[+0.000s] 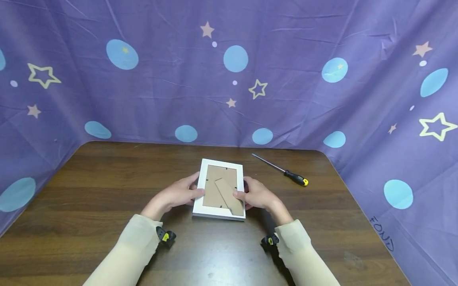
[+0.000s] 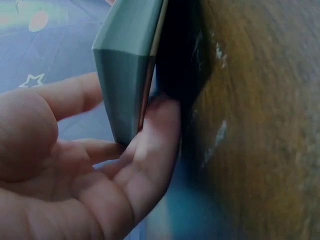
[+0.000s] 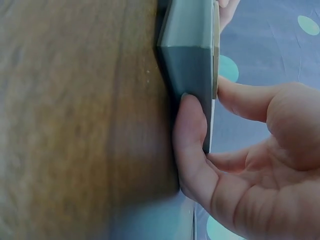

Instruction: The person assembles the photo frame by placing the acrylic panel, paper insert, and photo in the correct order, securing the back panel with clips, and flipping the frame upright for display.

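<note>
A white picture frame [image 1: 219,212] is held back side up between my two hands, over the middle of the table. Its brown backing board [image 1: 211,194] carries a slanted easel stand [image 1: 225,190] and small dark tabs. My left hand [image 1: 180,192] grips the left edge, thumb on top and fingers curled beneath, as the left wrist view shows. On the opposite edge my right hand [image 1: 259,194] holds the frame, its thumb over the stand and its fingers [image 3: 190,125] along the side and underside. The front face of the frame is hidden.
A screwdriver [image 1: 295,177] with a black and yellow handle lies on the brown wooden table [image 1: 107,178], to the right of the frame. A purple curtain [image 1: 161,87] with stars and blue spots hangs around the table's back and sides.
</note>
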Motion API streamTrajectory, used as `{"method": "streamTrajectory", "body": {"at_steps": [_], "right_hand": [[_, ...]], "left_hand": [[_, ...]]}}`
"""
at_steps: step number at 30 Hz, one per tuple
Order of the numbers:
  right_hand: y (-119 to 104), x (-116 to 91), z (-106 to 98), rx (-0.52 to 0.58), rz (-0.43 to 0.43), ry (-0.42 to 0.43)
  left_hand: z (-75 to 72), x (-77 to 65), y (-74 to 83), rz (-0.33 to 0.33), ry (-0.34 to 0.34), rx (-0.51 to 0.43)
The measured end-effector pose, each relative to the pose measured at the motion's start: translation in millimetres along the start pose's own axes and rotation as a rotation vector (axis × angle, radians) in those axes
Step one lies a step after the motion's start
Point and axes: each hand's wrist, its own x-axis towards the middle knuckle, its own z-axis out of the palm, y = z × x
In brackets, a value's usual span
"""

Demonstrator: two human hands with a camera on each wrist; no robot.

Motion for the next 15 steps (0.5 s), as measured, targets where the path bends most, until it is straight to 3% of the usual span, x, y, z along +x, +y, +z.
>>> {"method": "streamTrajectory", "body": {"at_steps": [5, 15], "right_hand": [[-0.7, -1.0, 1.1, -0.007, -0.007, 0.0], [-4.1, -1.3, 7.9, -0.109, 0.007, 0.041]], "left_hand": [[-0.1, -1.1, 5.0, 0.005, -0.034, -0.03], [-2.7, -8.8, 15.2, 0.013, 0.014, 0.023]]}}
